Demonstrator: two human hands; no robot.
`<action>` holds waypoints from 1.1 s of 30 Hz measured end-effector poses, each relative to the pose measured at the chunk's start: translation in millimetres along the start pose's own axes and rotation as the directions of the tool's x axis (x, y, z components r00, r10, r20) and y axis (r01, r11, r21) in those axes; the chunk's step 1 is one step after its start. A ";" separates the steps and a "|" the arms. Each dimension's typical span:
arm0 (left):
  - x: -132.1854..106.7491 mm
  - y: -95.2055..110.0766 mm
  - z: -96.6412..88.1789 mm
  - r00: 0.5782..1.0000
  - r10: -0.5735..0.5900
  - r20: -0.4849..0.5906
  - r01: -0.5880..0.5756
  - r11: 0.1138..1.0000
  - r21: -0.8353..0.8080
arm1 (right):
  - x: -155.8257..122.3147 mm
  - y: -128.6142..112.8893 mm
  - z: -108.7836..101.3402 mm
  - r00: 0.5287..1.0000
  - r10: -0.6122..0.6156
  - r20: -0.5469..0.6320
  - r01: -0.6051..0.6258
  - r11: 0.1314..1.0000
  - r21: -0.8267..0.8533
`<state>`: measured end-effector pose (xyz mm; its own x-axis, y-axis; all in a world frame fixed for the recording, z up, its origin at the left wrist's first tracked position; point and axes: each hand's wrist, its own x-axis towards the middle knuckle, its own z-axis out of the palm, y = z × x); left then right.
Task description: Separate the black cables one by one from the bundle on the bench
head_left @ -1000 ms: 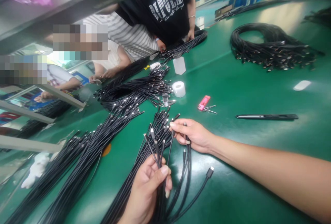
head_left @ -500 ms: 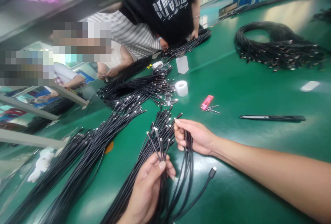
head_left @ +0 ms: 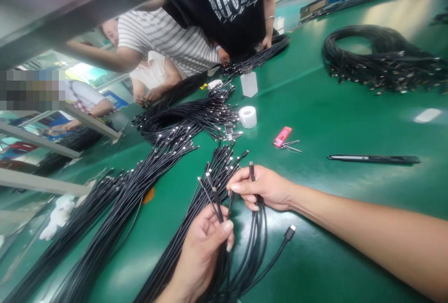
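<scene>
My left hand (head_left: 210, 240) is closed round several black USB cables (head_left: 216, 196), their metal-tipped plugs standing up above the fingers. Close beside it, my right hand (head_left: 259, 186) pinches the plug of one of those cables between thumb and fingertips. Several more cables (head_left: 258, 228) hang from the curled fingers of that hand, one plug poking up over the knuckles. A single loose cable plug (head_left: 290, 233) points up to the right below my right wrist. Behind my hands lies a long bundle of black cables (head_left: 182, 237) on the green table (head_left: 350, 121).
More cable bundles (head_left: 105, 228) lie at the left, with a coiled heap (head_left: 371, 56) at far right. A tape roll (head_left: 248, 117), a caliper (head_left: 229, 131), a pink tool (head_left: 282, 136) and a black pen-like tool (head_left: 373, 159) lie beyond my hands. Co-workers (head_left: 231, 14) handle cables across the table.
My right hand has moved down and left toward my left hand. Its fingertips now grip a plug of the left-hand bunch, and another plug shows above its knuckles.
</scene>
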<state>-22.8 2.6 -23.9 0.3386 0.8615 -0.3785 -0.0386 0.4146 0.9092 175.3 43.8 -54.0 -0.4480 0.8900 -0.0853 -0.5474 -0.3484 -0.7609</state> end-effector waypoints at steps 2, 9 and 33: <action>-0.2 0.3 0.0 1.000 0.000 0.007 0.000 1.000 -0.005 | 0.1 -0.9 0.4 1.000 -0.016 0.017 0.016 1.000 -0.001; -1.7 3.3 2.6 0.998 -0.008 0.055 0.010 0.999 -0.038 | 0.4 -1.1 1.1 0.999 -0.024 0.027 0.025 0.999 -0.020; -1.6 1.7 1.2 0.996 -0.008 0.086 0.011 0.999 -0.032 | 0.4 -0.6 1.1 0.998 -0.061 0.005 0.061 0.997 -0.054</action>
<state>-22.2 1.6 -21.5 0.4185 0.8297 -0.3693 -0.0655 0.4331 0.8990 174.6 44.0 -52.9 -0.4176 0.9079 -0.0352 -0.5350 -0.2771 -0.7982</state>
